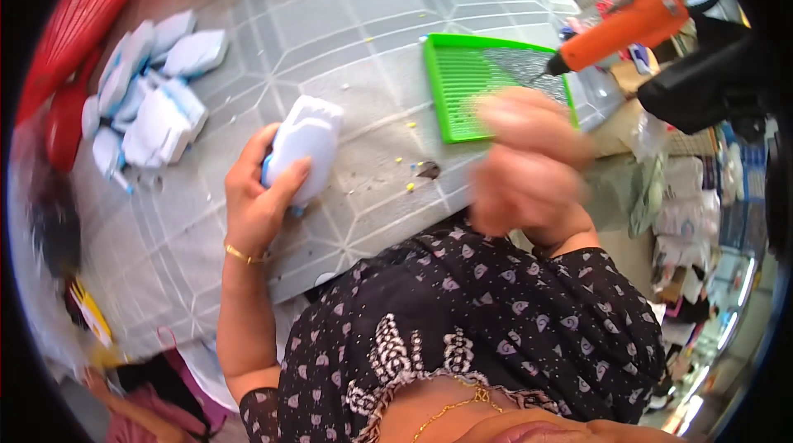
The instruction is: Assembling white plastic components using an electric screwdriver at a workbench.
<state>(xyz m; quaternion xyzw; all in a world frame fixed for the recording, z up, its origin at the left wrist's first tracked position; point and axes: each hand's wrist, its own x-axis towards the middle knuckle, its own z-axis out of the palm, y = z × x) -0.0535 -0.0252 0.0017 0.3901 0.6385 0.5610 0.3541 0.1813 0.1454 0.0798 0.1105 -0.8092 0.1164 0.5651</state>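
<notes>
Black patterned cloth of the blouse (496, 311) fills the lower middle of the frame, nearest the camera. At the upper left, a pile of white-and-blue pieces (157, 125) lies on the grey tabletop (372, 88). Left of centre, the left hand (263, 187) grips a smooth white casing (310, 137), its thumb pressed on the pale face and its fingers wrapped round the left edge. The casing's long axis stands nearly upright in the frame, its top leaning slightly right. Right of centre lies a green tray (435, 96) with small silvery pieces (520, 63) inside. Over its lower right part is the right hand (533, 162), curled but blurred; whether it has hold of anything, I cannot tell. Farther right, an orange power driver (628, 30) slopes from upper right to lower left, its tip near the tray. That tool lies above and right of the right hand, clearly the nearer one; the casing lies well to the left.
</notes>
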